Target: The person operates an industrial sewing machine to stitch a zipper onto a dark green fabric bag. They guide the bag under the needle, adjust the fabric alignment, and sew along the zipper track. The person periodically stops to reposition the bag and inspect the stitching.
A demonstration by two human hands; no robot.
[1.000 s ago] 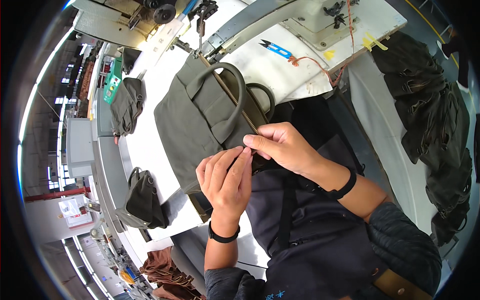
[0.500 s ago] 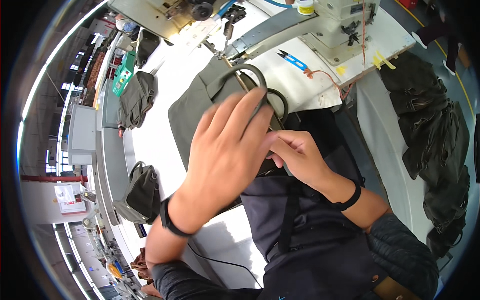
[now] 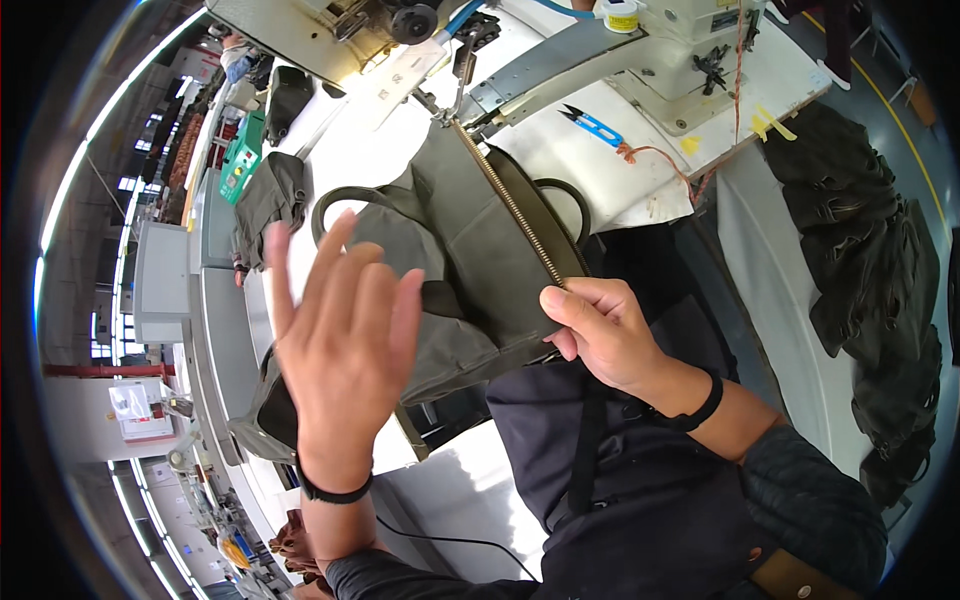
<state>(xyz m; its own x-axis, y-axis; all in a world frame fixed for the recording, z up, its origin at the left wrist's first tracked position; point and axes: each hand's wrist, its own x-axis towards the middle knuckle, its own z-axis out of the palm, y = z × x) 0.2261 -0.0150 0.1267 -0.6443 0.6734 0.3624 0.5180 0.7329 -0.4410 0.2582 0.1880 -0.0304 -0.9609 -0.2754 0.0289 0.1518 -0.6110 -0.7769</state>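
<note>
A dark olive bag (image 3: pixel 470 235) lies under the sewing machine head (image 3: pixel 330 35), and its metal zipper (image 3: pixel 512 208) runs from the needle area toward me. My right hand (image 3: pixel 605 330) pinches the zipper's near end between thumb and fingers. My left hand (image 3: pixel 345 345) is raised over the bag's left side, fingers spread and slightly blurred, holding nothing. One looped handle (image 3: pixel 330 195) of the bag rests to the left, near the left fingertips. The other handle (image 3: pixel 580 205) sticks out on the right.
Blue thread snips (image 3: pixel 595 125) lie on the white table right of the bag, beside an orange cord (image 3: pixel 665 155). Dark bags (image 3: pixel 270 200) sit along the left side. Dark olive pieces (image 3: pixel 850 230) hang in a pile at the right. A small yellow-white container (image 3: pixel 620 15) stands on the machine.
My left hand has moved left and down, away from the zipper. The bag's handle has swung over to the left, baring the zipper. My right hand keeps its pinch near the same place.
</note>
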